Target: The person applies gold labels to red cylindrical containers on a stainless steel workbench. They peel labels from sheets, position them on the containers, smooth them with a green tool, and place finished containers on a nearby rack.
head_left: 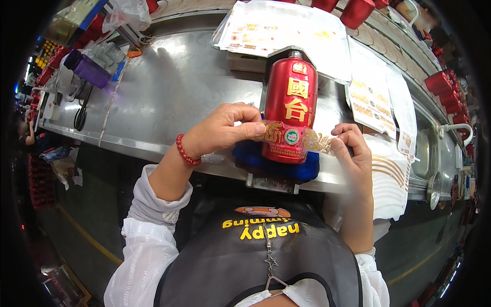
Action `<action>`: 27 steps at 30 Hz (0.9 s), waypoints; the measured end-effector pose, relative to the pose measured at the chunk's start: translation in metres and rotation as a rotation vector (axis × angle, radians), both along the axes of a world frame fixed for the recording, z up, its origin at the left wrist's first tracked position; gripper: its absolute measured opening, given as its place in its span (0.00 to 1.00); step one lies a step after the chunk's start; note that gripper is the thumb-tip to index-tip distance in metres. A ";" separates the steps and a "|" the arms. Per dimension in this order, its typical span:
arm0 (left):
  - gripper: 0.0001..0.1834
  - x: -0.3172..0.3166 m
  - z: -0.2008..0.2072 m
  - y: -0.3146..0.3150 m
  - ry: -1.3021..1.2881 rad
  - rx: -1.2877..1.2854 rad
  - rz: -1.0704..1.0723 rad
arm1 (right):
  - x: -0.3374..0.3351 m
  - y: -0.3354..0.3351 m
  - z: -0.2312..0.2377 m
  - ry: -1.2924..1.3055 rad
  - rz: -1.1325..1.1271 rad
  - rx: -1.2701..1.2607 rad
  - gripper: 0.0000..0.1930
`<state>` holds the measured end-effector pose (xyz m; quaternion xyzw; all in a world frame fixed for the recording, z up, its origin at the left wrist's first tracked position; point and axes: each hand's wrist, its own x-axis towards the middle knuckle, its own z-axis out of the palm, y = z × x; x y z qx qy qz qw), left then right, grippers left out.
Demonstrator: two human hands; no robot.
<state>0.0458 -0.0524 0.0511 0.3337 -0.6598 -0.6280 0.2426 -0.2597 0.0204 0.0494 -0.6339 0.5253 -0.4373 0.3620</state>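
Observation:
A glossy red bottle (290, 92) with gold raised characters lies on a dark blue padded rest (299, 173) at the bench's front edge, its neck pointing away from me. Across its lower part stretches a clear decal strip (313, 139) with gold dragon patterns and a green-and-white round emblem. My left hand (236, 122) pinches the strip's left end between thumb and forefinger, close against the bottle. Its right end is pinched by my right hand (354, 148), a little out from the bottle's side. The middle of the strip sits over the red surface.
Decal sheets (279, 30) with gold prints lie behind the bottle, with more sheets (371, 87) at right. A purple bottle (88, 69) stands on the steel bench (169, 77) at left. Red bottles (444, 89) line the right side, near a conveyor.

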 end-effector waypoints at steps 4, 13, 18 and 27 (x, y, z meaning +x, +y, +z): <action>0.16 -0.001 -0.001 -0.001 0.002 -0.008 -0.004 | 0.000 -0.001 -0.003 0.014 -0.001 -0.014 0.12; 0.17 -0.003 -0.002 0.000 0.006 -0.041 -0.008 | 0.002 -0.004 -0.006 0.037 -0.002 -0.014 0.12; 0.17 -0.003 -0.001 0.001 -0.033 -0.085 -0.004 | 0.003 -0.006 -0.010 0.041 0.003 -0.011 0.12; 0.18 -0.003 -0.011 0.010 -0.215 -0.544 0.283 | 0.003 -0.008 -0.014 0.384 -0.192 -0.283 0.16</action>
